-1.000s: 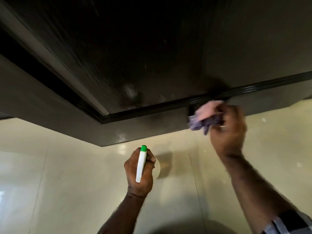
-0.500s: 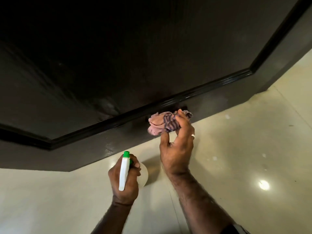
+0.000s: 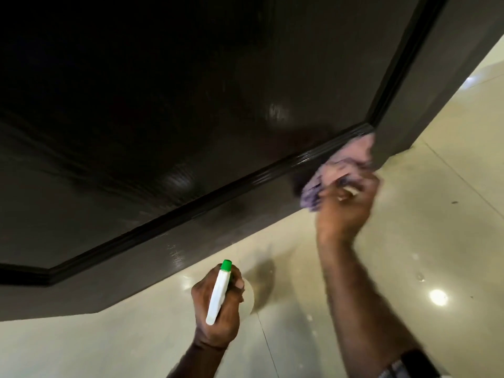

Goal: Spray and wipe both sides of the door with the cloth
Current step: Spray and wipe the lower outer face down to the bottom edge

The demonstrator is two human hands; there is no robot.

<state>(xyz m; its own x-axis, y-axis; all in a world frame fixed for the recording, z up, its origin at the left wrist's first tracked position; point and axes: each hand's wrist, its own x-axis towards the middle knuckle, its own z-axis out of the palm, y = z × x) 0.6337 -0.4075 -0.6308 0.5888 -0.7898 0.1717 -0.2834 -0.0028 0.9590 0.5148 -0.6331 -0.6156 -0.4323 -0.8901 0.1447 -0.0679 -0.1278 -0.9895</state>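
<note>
Left hand [image 3: 215,317] grips spray bottle [image 3: 218,293], contents hidden.

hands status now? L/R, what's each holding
Left hand: closed around the spray bottle, held low over the floor.
Right hand: closed on the cloth, pressing it against the door near the bottom corner.

Dim door [image 3: 191,105], glare on floor [image 3: 438,297], right hand [image 3: 346,208] blurred

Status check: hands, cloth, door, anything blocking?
Right hand grips cloth, pressed on door at lower panel corner. Left hand holds spray bottle, off the door. Nothing blocking.
</note>
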